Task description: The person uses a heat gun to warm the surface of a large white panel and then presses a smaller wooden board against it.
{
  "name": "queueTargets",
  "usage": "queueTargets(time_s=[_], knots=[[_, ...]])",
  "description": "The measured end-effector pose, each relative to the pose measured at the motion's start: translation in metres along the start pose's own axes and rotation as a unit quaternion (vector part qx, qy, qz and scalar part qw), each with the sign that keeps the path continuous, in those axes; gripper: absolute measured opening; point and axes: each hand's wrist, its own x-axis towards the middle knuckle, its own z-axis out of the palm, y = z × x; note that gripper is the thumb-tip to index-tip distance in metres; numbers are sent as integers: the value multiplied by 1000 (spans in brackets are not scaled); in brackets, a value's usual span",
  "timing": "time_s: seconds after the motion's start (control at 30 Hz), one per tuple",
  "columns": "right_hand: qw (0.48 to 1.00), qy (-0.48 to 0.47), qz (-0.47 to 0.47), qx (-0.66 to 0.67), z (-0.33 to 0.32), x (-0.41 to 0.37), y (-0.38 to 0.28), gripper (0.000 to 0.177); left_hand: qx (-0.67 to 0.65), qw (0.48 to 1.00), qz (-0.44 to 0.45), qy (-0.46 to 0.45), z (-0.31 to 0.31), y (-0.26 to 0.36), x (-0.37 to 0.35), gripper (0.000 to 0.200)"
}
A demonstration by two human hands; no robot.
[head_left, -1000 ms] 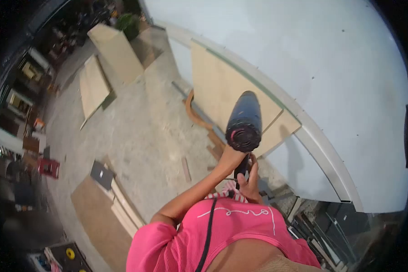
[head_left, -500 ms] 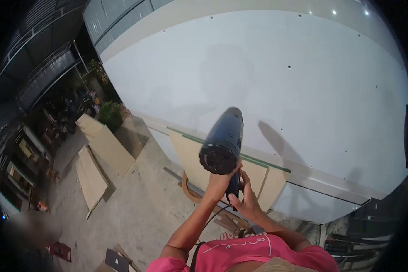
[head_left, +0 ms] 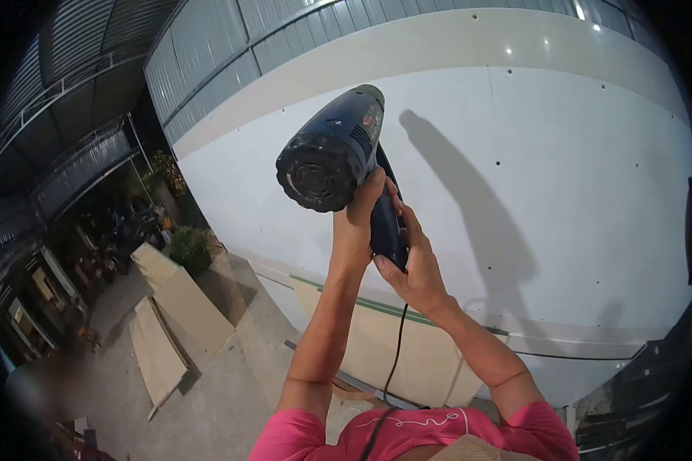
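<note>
Head view is showing a person holding a dark blue power tool point(head_left: 338, 146) up in the air in front of a large white panel point(head_left: 584, 177), with both arms reaching up from a pink shirt point(head_left: 438, 432).

The left hand point(head_left: 355, 219) is wrapping closed around the top of the tool's handle, just under the barrel, with the thumb lying up against the body. The right hand point(head_left: 417, 270) is gripping the handle lower down, its fingers curling round it from the right, so both hands are clamping the one grip and are touching each other.

The tool's round black vented rear end is facing the camera, and its barrel is pointing away and upward toward the panel. Whether the front tip is touching the panel cannot be told. A black cord point(head_left: 396, 346) is hanging from the bottom of the handle, running down between the two forearms to the chest.

The tool and arms are casting a dark shadow point(head_left: 477, 207) on the panel to the right of the hands. Small dark dots are showing across the panel's face. Above it, a corrugated metal wall point(head_left: 284, 38) is running along the top.

A plywood sheet point(head_left: 423, 369) is leaning against the foot of the panel, below the hands. Farther left, flat boards point(head_left: 161, 353) are lying and leaning on the concrete ground point(head_left: 231, 399), and a green plant point(head_left: 188, 244) is standing beside them.
</note>
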Motion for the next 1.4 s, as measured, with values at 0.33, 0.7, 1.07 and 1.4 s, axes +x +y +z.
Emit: queueTargets(time_s=[0.33,0.7,1.07,1.4], knots=[[998,-13,55,33,37,46,17,75,20,1000,-5,-13,-43,-7,48,27],[996,0,82,-30,55,55,37,80,-4,999,-28,-30,-65,-19,59,39],[996,12,82,-23,62,52,50,90,32,999,13,-25,-77,-39,61,22],[996,26,-8,-84,86,60,49,82,-58,997,-27,-39,-102,-34,57,17]])
